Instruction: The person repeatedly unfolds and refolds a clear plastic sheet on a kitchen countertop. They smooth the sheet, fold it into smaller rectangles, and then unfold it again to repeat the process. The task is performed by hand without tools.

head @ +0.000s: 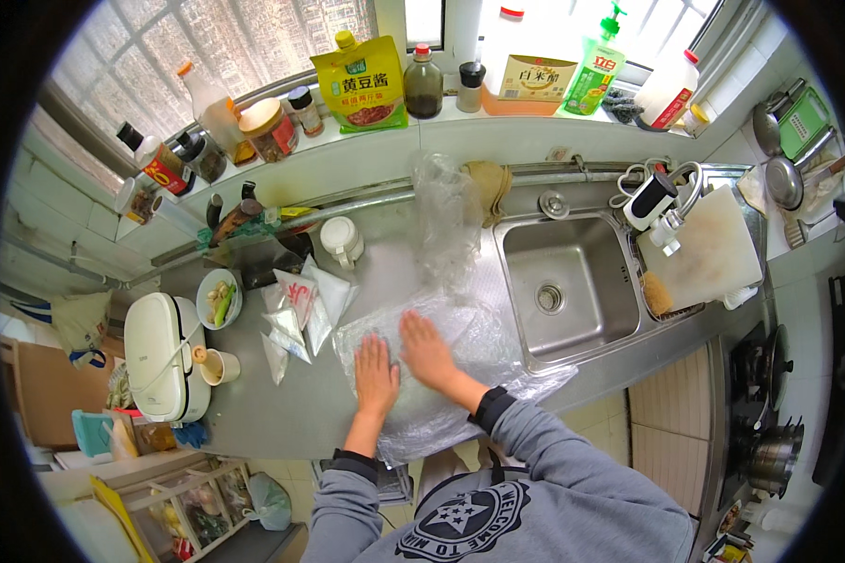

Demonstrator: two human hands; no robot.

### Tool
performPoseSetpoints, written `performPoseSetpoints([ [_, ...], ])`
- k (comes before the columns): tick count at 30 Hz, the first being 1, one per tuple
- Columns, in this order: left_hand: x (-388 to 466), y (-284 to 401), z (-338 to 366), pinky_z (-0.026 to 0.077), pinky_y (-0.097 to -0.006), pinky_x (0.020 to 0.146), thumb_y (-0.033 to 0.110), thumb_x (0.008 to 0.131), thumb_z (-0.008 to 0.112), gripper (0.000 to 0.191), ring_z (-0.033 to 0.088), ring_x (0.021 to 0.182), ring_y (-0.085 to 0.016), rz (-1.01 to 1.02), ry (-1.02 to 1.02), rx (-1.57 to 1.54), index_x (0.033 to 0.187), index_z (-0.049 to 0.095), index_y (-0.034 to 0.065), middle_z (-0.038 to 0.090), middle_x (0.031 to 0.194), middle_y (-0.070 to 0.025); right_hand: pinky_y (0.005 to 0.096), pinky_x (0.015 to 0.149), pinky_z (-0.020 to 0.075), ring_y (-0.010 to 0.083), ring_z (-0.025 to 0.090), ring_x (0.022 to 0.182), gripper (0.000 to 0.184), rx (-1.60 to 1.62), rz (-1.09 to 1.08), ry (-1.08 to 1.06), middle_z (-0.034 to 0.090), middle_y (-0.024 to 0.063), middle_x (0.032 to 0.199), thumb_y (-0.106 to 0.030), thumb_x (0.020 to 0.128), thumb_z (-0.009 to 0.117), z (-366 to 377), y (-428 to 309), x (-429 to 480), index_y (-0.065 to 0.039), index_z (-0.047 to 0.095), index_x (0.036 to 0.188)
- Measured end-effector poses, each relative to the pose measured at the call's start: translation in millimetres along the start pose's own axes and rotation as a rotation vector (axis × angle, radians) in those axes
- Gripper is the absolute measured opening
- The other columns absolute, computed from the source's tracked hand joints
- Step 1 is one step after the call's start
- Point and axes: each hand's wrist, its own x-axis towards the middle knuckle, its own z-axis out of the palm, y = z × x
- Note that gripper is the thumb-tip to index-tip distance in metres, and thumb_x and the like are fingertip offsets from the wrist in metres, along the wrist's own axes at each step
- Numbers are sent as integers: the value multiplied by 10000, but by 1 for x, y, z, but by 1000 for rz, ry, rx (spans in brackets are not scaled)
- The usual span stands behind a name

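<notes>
A crinkled sheet of clear plastic film (465,352) is spread over the steel counter, its lower edge hanging past the front. My left hand (376,376) lies flat on its left part, palm down. Just to the right and a little higher, my right hand (428,350) also rests palm down on the film, fingers pointing up and left. Neither hand grips anything. Behind the film lies a crumpled clear plastic bag (447,218). Several small bags of white powder (313,302) lie left of the film, near a white lidded mug (341,241).
A steel sink (570,288) is right of the film, with a cutting board (704,246) beyond it. On the left stand a bowl of garlic and green pepper (219,299), a cup with a wooden handle (220,367) and a white appliance (162,357). Bottles line the windowsill (458,112).
</notes>
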Motion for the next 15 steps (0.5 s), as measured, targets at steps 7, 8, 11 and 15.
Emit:
performPoseSetpoints([
  [7, -23, 7, 6, 98, -546, 1128, 419, 833, 575, 682, 152, 1408, -363, -12, 20, 87, 1393, 400, 70, 248, 1511, -145, 415, 1154, 126, 274, 203, 1413, 660, 240, -132, -110, 280, 153, 1500, -374, 894, 492, 1, 20, -20, 10, 332, 1406],
  [8, -24, 7, 6, 99, -549, 1127, 425, 824, 586, 691, 152, 1407, -367, -35, -2, 80, 1392, 403, 77, 248, 1511, -145, 413, 1154, 127, 275, 208, 1411, 664, 199, -82, -81, 278, 165, 1498, -381, 899, 486, 1, 32, -21, 18, 327, 1405],
  [11, -29, 2, 8, 103, -549, 1126, 431, 809, 609, 702, 155, 1405, -373, -42, 48, 78, 1386, 410, 84, 246, 1512, -145, 417, 1148, 160, 283, 224, 1402, 660, 127, 81, 27, 296, 169, 1485, -345, 886, 525, -7, 71, -32, 19, 327, 1400],
  [15, -45, -17, 5, 113, -527, 1132, 395, 828, 598, 691, 166, 1402, -373, -60, 33, 17, 1383, 391, 38, 230, 1512, -171, 410, 1149, 156, 286, 219, 1404, 699, 72, 223, 47, 292, 186, 1483, -401, 884, 518, -26, 115, -50, 33, 325, 1397],
])
